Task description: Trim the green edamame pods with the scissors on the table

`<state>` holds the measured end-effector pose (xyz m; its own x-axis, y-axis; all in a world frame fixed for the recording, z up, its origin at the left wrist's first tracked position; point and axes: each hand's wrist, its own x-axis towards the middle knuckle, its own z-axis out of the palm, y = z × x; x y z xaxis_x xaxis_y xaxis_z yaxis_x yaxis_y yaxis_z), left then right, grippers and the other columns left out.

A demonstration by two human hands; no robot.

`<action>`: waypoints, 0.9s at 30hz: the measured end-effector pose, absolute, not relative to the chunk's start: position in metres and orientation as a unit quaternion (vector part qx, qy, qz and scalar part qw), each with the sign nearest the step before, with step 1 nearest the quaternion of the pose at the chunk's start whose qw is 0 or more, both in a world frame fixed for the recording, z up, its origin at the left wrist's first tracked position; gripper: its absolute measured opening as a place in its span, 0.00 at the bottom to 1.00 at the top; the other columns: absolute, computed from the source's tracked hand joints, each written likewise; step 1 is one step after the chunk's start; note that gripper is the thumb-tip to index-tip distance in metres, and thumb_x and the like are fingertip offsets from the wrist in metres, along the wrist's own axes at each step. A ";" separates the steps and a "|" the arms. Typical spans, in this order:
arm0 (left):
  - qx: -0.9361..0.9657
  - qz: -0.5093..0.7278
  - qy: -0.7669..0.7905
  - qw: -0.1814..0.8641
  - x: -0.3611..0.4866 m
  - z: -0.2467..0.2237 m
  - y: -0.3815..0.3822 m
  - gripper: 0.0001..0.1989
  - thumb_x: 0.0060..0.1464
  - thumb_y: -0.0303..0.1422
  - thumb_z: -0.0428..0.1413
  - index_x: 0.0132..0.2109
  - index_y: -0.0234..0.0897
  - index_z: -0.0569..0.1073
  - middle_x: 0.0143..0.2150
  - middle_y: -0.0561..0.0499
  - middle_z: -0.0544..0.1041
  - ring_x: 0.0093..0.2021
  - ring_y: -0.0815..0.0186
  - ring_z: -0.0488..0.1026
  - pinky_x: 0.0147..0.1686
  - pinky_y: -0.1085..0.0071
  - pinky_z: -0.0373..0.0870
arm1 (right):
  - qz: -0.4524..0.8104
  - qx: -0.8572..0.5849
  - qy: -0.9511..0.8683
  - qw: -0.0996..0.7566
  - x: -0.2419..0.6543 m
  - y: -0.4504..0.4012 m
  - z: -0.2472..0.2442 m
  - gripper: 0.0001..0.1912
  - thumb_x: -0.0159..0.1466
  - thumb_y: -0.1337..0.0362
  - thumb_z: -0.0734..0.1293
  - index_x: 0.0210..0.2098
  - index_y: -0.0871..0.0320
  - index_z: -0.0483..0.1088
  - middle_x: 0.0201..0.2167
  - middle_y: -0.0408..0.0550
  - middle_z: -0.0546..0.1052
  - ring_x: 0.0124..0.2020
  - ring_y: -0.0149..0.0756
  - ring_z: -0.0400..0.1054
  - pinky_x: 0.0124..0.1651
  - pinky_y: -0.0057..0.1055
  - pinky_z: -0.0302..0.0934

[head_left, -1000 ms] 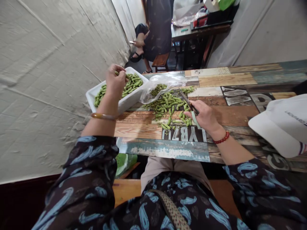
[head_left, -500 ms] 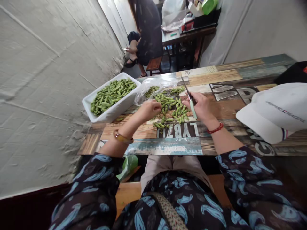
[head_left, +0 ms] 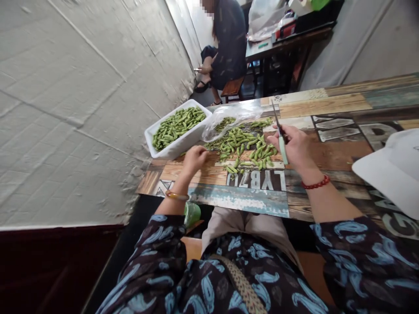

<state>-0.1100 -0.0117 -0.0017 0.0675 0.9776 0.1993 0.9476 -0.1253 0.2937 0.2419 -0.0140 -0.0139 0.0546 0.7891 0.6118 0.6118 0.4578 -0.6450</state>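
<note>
"Dozens of green pods [head_left: 240, 137] lie loose on the middle of the desk [head_left: 334, 152]; more of them fill the white tub [head_left: 187, 141] at the far left."

"How would one handle?"

"Light and firm with a little give, I'd judge, perhaps slightly slick. Pinch it gently across the middle; a hard squeeze might split it. The scissors [head_left: 282, 146] look stiff and heavier, best held by their pale green handles."

"Which hand has those?"

"The right hand [head_left: 299, 150], its grip wrapped around the handles at the right edge of the pile. The blades point to the far side, tips leaning a little left. That forearm reaches in from the near right, with a red bracelet [head_left: 316, 183] at the wrist."

"And the left hand [head_left: 195, 159]?"

"Low at the left, just on the near side of the tub, with the fingers curled in and the back of the hand up. The grip is narrow; I cannot tell whether a pod is inside it, or whether it touches the desk."

"What else?"

"A clear plastic bag [head_left: 242, 112] with green bits [head_left: 225, 123] in it, between tub and pile toward the far edge; a white cap [head_left: 393, 161] at the right; and beyond the desk, a person [head_left: 229, 43] seated on a stool [head_left: 232, 86]."
</note>
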 end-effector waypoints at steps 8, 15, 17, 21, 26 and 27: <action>0.654 -0.025 0.754 -0.056 -0.171 0.000 -0.017 0.23 0.59 0.24 0.43 0.58 0.30 0.72 0.55 0.29 0.73 0.51 0.47 0.73 0.46 0.56 0.70 | 0.084 -0.481 -0.733 0.475 0.232 -0.015 -0.026 0.16 0.63 0.52 0.69 0.43 0.57 0.75 0.37 0.54 0.79 0.39 0.48 0.73 0.44 0.43 0.68; 0.672 0.005 0.740 -0.031 -0.164 -0.002 -0.017 0.15 0.56 0.25 0.46 0.41 0.29 0.77 0.45 0.30 0.75 0.44 0.48 0.75 0.43 0.56 0.70 | 0.074 -0.488 -0.752 0.437 0.229 -0.017 -0.027 0.19 0.64 0.53 0.68 0.49 0.59 0.73 0.41 0.56 0.78 0.42 0.47 0.73 0.45 0.41 0.68; 0.705 0.083 0.704 0.024 -0.152 0.000 -0.023 0.10 0.55 0.28 0.50 0.37 0.32 0.76 0.41 0.36 0.77 0.42 0.52 0.75 0.43 0.60 0.71 | 0.062 -0.483 -0.774 0.405 0.227 -0.022 -0.024 0.20 0.64 0.55 0.68 0.52 0.59 0.72 0.42 0.56 0.77 0.41 0.45 0.73 0.42 0.38 0.68; 0.696 0.287 0.621 0.219 -0.111 0.018 -0.029 0.09 0.56 0.36 0.52 0.38 0.34 0.71 0.31 0.48 0.76 0.28 0.65 0.73 0.31 0.70 0.70 | 0.066 -0.454 -0.805 0.377 0.225 -0.027 -0.020 0.22 0.62 0.57 0.70 0.54 0.56 0.71 0.43 0.53 0.76 0.38 0.42 0.72 0.41 0.35 0.68; 0.699 0.363 0.593 0.169 -0.100 0.066 0.003 0.09 0.54 0.36 0.55 0.41 0.37 0.70 0.31 0.51 0.76 0.25 0.68 0.71 0.28 0.72 0.67 | 0.068 -0.492 -0.745 0.445 0.234 -0.016 -0.025 0.22 0.63 0.52 0.68 0.52 0.58 0.72 0.40 0.54 0.76 0.36 0.42 0.71 0.42 0.38 0.68; 0.700 0.355 0.609 0.111 -0.110 0.076 0.013 0.10 0.54 0.35 0.55 0.42 0.37 0.71 0.33 0.51 0.76 0.28 0.68 0.72 0.31 0.71 0.68 | 0.067 -0.499 -0.734 0.457 0.237 -0.013 -0.026 0.22 0.64 0.51 0.68 0.51 0.59 0.73 0.39 0.54 0.76 0.37 0.43 0.71 0.43 0.40 0.68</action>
<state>-0.1099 0.0131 0.0763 0.0054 0.9318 0.3628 0.7746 -0.2334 0.5878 0.2367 -0.0126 -0.0264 -0.0854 0.7925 0.6038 0.6707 0.4939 -0.5534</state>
